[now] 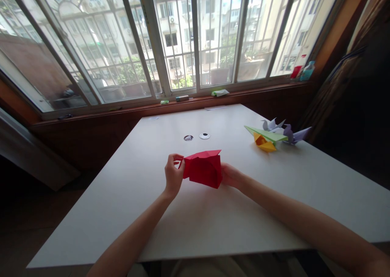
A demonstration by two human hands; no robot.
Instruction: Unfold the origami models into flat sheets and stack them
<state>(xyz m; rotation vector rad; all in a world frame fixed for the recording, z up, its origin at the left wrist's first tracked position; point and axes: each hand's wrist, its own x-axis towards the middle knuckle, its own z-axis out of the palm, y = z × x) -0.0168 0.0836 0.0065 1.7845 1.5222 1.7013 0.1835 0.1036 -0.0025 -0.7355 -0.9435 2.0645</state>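
A folded piece of red origami paper is held up just above the white table, its folds partly opened into a boxy shape. At its left end, my left hand pinches the narrow edge between thumb and fingers. My right hand grips the right end from behind; most of its fingers are hidden by the paper.
Two round discs, one white with a dark centre and one patterned, lie beyond the paper. Folded paper pieces stand at the right: a yellow boat, a green plane, a purple crane. Behind runs a windowsill with small packets.
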